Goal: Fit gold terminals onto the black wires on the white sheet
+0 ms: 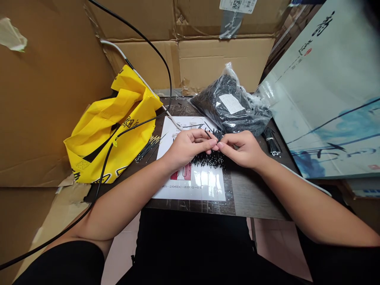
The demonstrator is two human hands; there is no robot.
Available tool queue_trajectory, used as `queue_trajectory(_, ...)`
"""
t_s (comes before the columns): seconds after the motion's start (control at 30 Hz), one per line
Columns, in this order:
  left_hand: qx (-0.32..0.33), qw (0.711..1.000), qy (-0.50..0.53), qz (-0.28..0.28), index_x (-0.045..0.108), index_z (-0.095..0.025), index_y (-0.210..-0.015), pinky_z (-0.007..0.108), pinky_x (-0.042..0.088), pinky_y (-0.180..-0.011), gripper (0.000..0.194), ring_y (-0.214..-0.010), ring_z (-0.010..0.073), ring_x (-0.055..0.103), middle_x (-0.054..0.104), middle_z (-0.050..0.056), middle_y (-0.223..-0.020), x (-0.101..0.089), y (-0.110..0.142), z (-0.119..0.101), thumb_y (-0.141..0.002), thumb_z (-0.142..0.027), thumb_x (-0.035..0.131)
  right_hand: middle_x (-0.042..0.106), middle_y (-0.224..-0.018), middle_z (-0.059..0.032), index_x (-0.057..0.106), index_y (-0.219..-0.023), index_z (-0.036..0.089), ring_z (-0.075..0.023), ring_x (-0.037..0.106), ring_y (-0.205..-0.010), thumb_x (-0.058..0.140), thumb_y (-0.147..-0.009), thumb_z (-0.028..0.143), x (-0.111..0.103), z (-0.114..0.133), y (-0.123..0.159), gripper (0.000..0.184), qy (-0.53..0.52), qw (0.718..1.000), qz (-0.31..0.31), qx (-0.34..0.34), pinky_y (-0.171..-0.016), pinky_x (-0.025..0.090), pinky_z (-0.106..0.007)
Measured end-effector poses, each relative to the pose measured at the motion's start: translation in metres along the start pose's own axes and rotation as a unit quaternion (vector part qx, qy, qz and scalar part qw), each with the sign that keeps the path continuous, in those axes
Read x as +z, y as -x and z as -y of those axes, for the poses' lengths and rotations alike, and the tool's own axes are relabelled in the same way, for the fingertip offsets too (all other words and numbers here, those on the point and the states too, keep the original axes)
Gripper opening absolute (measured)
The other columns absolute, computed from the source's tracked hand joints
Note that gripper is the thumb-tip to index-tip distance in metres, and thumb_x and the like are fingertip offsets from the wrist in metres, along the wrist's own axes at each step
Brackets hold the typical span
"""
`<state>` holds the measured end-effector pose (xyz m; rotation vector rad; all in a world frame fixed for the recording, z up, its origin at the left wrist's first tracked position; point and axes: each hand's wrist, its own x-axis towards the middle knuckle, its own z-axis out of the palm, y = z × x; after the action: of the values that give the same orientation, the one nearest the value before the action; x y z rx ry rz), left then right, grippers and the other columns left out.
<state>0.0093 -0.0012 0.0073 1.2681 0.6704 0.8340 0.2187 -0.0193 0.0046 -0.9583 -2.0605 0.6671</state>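
Note:
My left hand (190, 145) and my right hand (242, 148) meet fingertip to fingertip over a laminated white sheet (208, 184) on a small dark table (252, 194). Both pinch thin black wires from a loose heap of short black wires (209, 159) lying just below the fingers. A few wire ends stick up between the two hands. A clear plastic bag full of black wires (230, 105) sits behind the hands. A small fan of wires with bare metal tips (148, 147) lies left of the sheet.
A crumpled yellow plastic bag (103, 130) lies at the table's left. Black and white cables (162, 59) run across it. A tied wire bundle (270, 141) lies right of the hands. Cardboard boxes (208, 59) wall the back and left; a printed box (332, 91) stands right.

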Motion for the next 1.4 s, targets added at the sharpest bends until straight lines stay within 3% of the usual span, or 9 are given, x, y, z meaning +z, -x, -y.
queue_trajectory(0.27, 0.002, 0.999, -0.005, 0.040, 0.068, -0.012, -0.073, 0.016, 0.050, -0.066, 0.027, -0.068, 0.0041, 0.063, 0.072, 0.001, -0.077, -0.003, -0.001, 0.003, -0.074, -0.036, 0.082, 0.051, -0.061, 0.0032, 0.069, -0.080, 0.011, -0.0042, 0.037, -0.055, 0.067, -0.088, 0.041, -0.010, 0.014, -0.003, 0.031, -0.207, 0.950, 0.171, 0.157, -0.051, 0.028, -0.020)
queue_trajectory(0.5, -0.011, 0.983, -0.137, 0.124, 0.077, -0.016, -0.086, 0.017, 0.047, -0.063, 0.032, -0.069, 0.0055, 0.060, 0.072, 0.003, -0.079, -0.006, 0.003, -0.003, -0.067, -0.040, 0.086, 0.039, -0.052, 0.0079, 0.063, -0.074, 0.010, -0.0021, 0.029, -0.048, 0.068, -0.087, 0.040, -0.024, 0.010, -0.003, 0.034, -0.315, 0.863, 0.348, 0.187, -0.047, 0.021, -0.018)
queue_trajectory(0.7, 0.043, 0.967, -0.195, 0.159, 0.077, -0.017, -0.087, 0.019, 0.047, -0.066, 0.037, -0.070, 0.0057, 0.055, 0.071, 0.004, -0.083, -0.010, 0.002, -0.002, -0.062, -0.041, 0.089, 0.044, -0.053, 0.0058, 0.058, -0.070, 0.011, -0.0028, 0.034, -0.048, 0.065, -0.089, 0.043, -0.029, 0.003, -0.003, 0.038, -0.329, 0.838, 0.401, 0.170, -0.047, 0.023, -0.019)
queue_trajectory(0.93, 0.107, 0.953, -0.229, 0.164, 0.076, -0.017, -0.084, 0.020, 0.038, -0.056, 0.037, -0.063, 0.0049, 0.047, 0.063, 0.002, -0.076, -0.010, 0.001, -0.008, -0.064, -0.046, 0.086, 0.045, -0.052, 0.0059, 0.055, -0.068, 0.013, -0.0027, 0.034, -0.046, 0.065, -0.088, 0.043, -0.033, -0.001, -0.004, 0.038, -0.338, 0.839, 0.388, 0.175, -0.044, 0.021, -0.020)
queue_trajectory(1.0, 0.138, 0.953, -0.238, 0.125, 0.075, -0.017, -0.090, 0.021, 0.040, -0.058, 0.041, -0.064, 0.0057, 0.048, 0.064, 0.002, -0.078, -0.011, 0.002, -0.006, -0.069, -0.052, 0.082, 0.045, -0.052, 0.0057, 0.057, -0.068, 0.013, -0.0032, 0.034, -0.046, 0.066, -0.088, 0.041, -0.033, -0.001, -0.003, 0.036, -0.340, 0.845, 0.370, 0.181, -0.045, 0.021, -0.020)
queue_trajectory(1.07, 0.195, 0.947, -0.254, 0.020, 0.074, -0.018, -0.092, 0.023, 0.044, -0.065, 0.039, -0.068, 0.0075, 0.053, 0.065, 0.003, -0.081, -0.012, 0.003, -0.003, -0.081, -0.056, 0.069, 0.046, -0.053, 0.0049, 0.057, -0.067, 0.014, -0.0042, 0.036, -0.047, 0.068, -0.085, 0.040, -0.031, 0.000, -0.003, 0.034, -0.355, 0.865, 0.297, 0.195, -0.047, 0.022, -0.021)
queue_trajectory(1.17, 0.249, 0.909, -0.297, -0.152, 0.070, -0.017, -0.079, 0.026, 0.045, -0.074, 0.038, -0.074, 0.0087, 0.057, 0.065, 0.003, -0.077, -0.013, 0.004, 0.001, -0.095, -0.045, 0.050, 0.050, -0.057, 0.0041, 0.057, -0.067, 0.015, -0.0055, 0.039, -0.049, 0.068, -0.081, 0.037, -0.023, 0.001, -0.004, 0.028, -0.320, 0.917, 0.093, 0.219, -0.049, 0.025, -0.023)
queue_trajectory(1.27, 0.247, 0.887, -0.349, -0.176, 0.067, -0.017, -0.070, 0.025, 0.042, -0.068, 0.034, -0.068, 0.0077, 0.054, 0.061, 0.001, -0.068, -0.010, 0.004, 0.003, -0.095, -0.034, 0.052, 0.050, -0.059, 0.0042, 0.059, -0.066, 0.016, -0.0055, 0.036, -0.052, 0.061, -0.082, 0.030, -0.012, 0.004, -0.008, 0.022, -0.145, 0.959, -0.056, 0.238, -0.052, 0.026, -0.023)
queue_trajectory(1.4, 0.250, 0.875, -0.384, -0.158, 0.063, -0.016, -0.062, 0.025, 0.037, -0.061, 0.034, -0.060, 0.0071, 0.048, 0.054, 0.000, -0.059, -0.006, 0.004, 0.005, -0.092, -0.030, 0.054, 0.042, -0.053, 0.0053, 0.055, -0.059, 0.016, -0.0067, 0.035, -0.054, 0.059, -0.081, 0.031, -0.001, 0.011, -0.011, 0.027, 0.044, 0.961, -0.072, 0.263, -0.057, 0.027, -0.025)
